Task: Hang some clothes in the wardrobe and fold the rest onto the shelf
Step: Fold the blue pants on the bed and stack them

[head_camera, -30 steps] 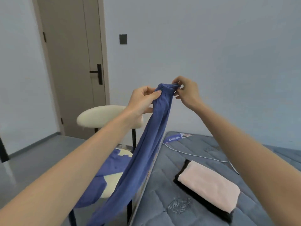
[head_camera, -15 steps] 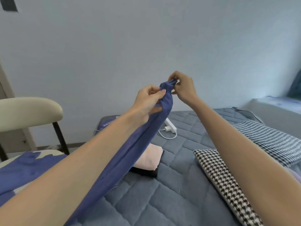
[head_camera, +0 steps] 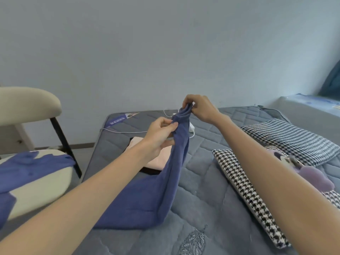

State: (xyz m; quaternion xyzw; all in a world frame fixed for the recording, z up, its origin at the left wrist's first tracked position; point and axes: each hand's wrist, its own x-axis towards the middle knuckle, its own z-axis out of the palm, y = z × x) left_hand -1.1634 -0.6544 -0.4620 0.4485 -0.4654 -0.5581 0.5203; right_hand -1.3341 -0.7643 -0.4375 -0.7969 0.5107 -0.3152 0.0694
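A blue garment (head_camera: 173,173) hangs from both my hands over the grey quilted mattress (head_camera: 202,199). My right hand (head_camera: 200,109) pinches its bunched top end. Just below and to the left, my left hand (head_camera: 160,137) grips the fabric between thumb and fingers. The garment's lower part lies spread on the mattress under my left forearm. Behind it sits a folded pink cloth (head_camera: 158,157) on top of a folded black one (head_camera: 149,170). More blue clothing (head_camera: 27,166) is draped over the cream chair (head_camera: 36,181) at the left.
A black-and-white houndstooth garment (head_camera: 244,196) lies on the right of the mattress, with a finer checked piece (head_camera: 294,140) and a purple-printed item (head_camera: 309,173) beyond it. A white charger and cable (head_camera: 191,129) rest near the wall. A ledge (head_camera: 309,111) stands at far right.
The view swung right from the door and chair to the bed. Both hands came down with the blue garment, whose lower part now lies on the mattress.
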